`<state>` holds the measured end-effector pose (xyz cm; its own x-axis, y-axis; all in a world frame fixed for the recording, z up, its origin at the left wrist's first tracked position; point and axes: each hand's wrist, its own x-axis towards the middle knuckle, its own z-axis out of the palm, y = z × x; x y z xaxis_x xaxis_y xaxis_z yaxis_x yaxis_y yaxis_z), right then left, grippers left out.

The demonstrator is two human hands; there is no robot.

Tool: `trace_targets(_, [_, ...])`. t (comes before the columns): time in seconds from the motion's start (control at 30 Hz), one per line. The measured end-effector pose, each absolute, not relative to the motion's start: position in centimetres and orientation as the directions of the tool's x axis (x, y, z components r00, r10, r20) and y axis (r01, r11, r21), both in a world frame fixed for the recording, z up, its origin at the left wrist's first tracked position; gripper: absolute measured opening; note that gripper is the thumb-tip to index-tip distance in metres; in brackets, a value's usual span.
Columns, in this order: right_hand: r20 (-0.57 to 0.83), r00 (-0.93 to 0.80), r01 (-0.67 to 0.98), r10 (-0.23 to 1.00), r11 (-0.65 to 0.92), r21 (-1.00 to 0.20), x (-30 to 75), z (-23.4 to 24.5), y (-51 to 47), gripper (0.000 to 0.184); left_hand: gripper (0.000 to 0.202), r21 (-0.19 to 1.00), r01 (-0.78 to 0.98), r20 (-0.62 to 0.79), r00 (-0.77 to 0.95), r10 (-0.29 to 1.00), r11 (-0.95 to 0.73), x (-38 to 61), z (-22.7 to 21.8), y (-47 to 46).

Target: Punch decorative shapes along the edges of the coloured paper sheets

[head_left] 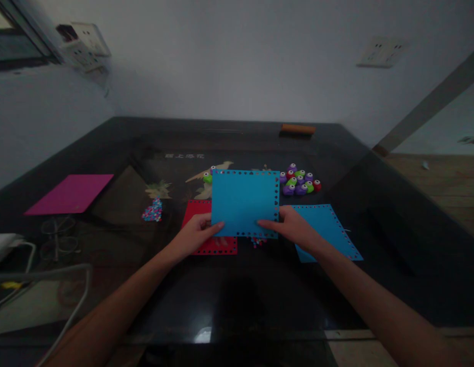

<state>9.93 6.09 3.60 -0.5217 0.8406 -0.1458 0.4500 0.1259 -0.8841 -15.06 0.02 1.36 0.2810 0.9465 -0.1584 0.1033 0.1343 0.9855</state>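
A bright blue sheet (244, 201) is held up above the dark surface (237, 295), its plain, flat middle facing the wearer. It is nearly square, with small dark cut-outs along the top, right and bottom edges, while the left edge looks uncut. The fingers of the left hand (196, 232) and right hand (296, 227) pinch its lower sides, thumbs in front. It partly covers a red sheet (209, 247) lower left; a second blue sheet (326, 229) lies to the right, beyond the right hand.
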Motion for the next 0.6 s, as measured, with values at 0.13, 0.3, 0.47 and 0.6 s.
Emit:
trace_targets(0.13, [-0.118,-0.529,0.441,0.840,0.153,-0.884,10.2,3.3,5.7,0.023,0.034,0.981,0.111,-0.187,0.309,0.933,0.160,-14.7,1.1,0.0])
trace_targets(0.3, [-0.148,-0.467,0.459,0.872,0.096,-0.883,11.0,2.3,5.4,0.027,0.033,0.980,0.152,-0.164,0.258,0.952,0.127,-14.8,1.7,0.0])
trace_targets(0.47, [-0.164,-0.431,0.396,0.887,0.023,-0.918,11.7,1.8,5.5,0.026,0.030,0.983,0.172,-0.094,0.156,0.983,0.067,-15.3,1.6,0.5])
trace_targets(0.6, [-0.159,-0.391,0.340,0.906,-0.018,-0.940,12.1,1.4,6.0,0.026,0.030,0.974,0.223,-0.053,0.083,0.995,0.033,-16.1,1.4,0.9])
